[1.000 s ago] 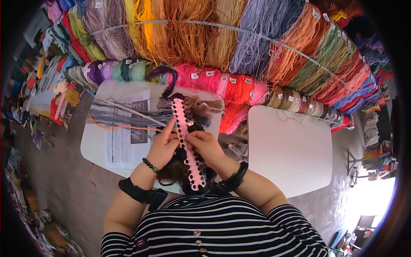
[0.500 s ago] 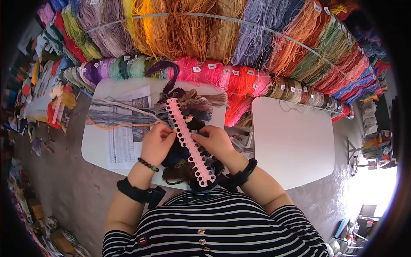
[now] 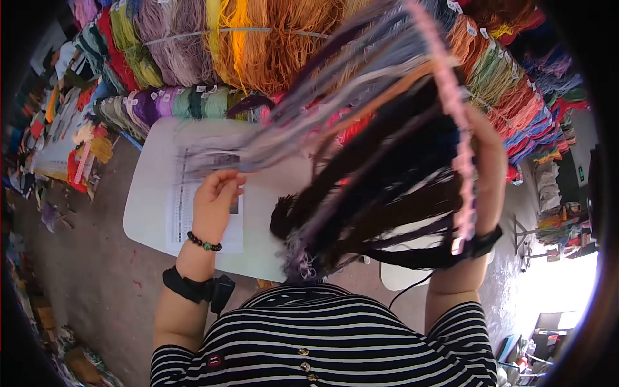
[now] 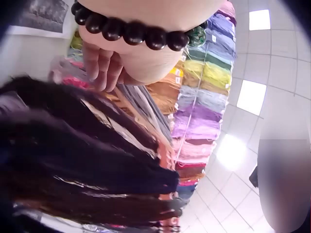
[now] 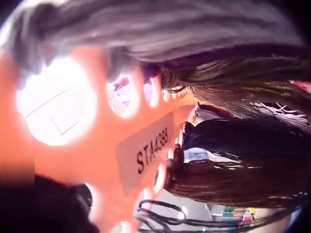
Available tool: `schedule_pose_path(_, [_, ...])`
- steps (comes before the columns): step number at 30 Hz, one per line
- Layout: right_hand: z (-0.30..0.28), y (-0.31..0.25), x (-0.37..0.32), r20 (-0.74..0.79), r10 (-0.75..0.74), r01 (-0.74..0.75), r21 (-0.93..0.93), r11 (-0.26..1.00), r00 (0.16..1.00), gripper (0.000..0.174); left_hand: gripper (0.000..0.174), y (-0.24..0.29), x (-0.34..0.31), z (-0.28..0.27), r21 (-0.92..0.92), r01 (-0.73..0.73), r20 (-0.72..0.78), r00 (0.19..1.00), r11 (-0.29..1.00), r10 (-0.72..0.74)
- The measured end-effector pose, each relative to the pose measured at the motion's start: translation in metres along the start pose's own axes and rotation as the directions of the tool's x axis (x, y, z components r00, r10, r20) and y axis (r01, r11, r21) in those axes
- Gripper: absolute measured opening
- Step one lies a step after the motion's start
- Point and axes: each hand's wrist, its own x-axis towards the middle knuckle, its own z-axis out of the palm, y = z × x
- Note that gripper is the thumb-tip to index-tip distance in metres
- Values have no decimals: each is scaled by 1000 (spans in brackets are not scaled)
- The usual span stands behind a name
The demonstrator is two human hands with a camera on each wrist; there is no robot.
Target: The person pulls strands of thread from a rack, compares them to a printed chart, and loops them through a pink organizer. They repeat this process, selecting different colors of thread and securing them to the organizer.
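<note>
My right hand (image 3: 489,171), partly behind a pink thread holder strip (image 3: 461,155), holds it up at the right. The strip has holes along both edges; in the right wrist view it looks orange and bears a label (image 5: 151,151) reading STA4388. Dark thread bundles (image 3: 380,187) hang from it and sweep left across my front. Grey threads (image 3: 284,132) and an orange one (image 3: 387,97) trail from its upper part, blurred by motion. My left hand (image 3: 216,197) is raised over the printed sheet, fingers loosely bent with nothing gripped, near the ends of the grey threads.
A white table (image 3: 151,213) carries the printed sheet (image 3: 225,244). Behind it hang many labelled thread skeins (image 3: 277,61) on a rack. Another white table (image 3: 400,274) shows partly under the threads at the right. More coloured materials (image 3: 71,138) lie at the left.
The strip, earlier low before my chest between both hands, has swung up and right in my right hand, threads lifting off the table. My left hand has come away from it, leftward.
</note>
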Motion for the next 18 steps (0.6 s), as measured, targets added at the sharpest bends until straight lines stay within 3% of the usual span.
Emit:
schedule_pose_path(1, [21, -6, 2, -166, -23, 34, 65, 997, 986, 21, 30, -19, -1, -11, 128, -26, -14, 1000, 991, 28])
schedule_pose_path(2, [26, -8, 1, -181, -29, 42, 64, 997, 983, 21, 33, -33, -4, -21, 253, -52, -26, 998, 966, 60])
schedule_pose_path(3, [31, -9, 1, -195, -36, 49, 64, 997, 980, 21, 36, -44, -8, -30, 487, -167, 18, 983, 857, 182])
schedule_pose_path(5, [16, 1, 3, 71, -8, 12, -62, 998, 997, 20, 42, -49, -20, -43, 828, -341, 181, 913, 444, 365])
schedule_pose_path(6, [11, 13, 6, 202, 22, 4, -129, 992, 979, 20, 55, -46, -28, -44, 898, -210, 152, 973, 386, 177])
schedule_pose_path(8, [14, 53, 27, 347, 185, -165, -87, 982, 920, 18, 57, -55, -31, -55, 930, -128, 76, 984, 344, 162])
schedule_pose_path(12, [47, 144, 31, 364, 341, -335, -82, 939, 867, 17, 58, -60, -37, -81, 954, -69, 6, 977, 292, 214])
schedule_pose_path(15, [70, 203, 26, 457, 483, -507, -79, 859, 747, 15, 55, -60, -37, -89, 934, -70, -5, 978, 351, 208])
schedule_pose_path(18, [89, 272, 9, 351, 498, -462, -186, 867, 793, 15, 45, -61, -40, -92, 923, -144, 1, 927, 356, 374])
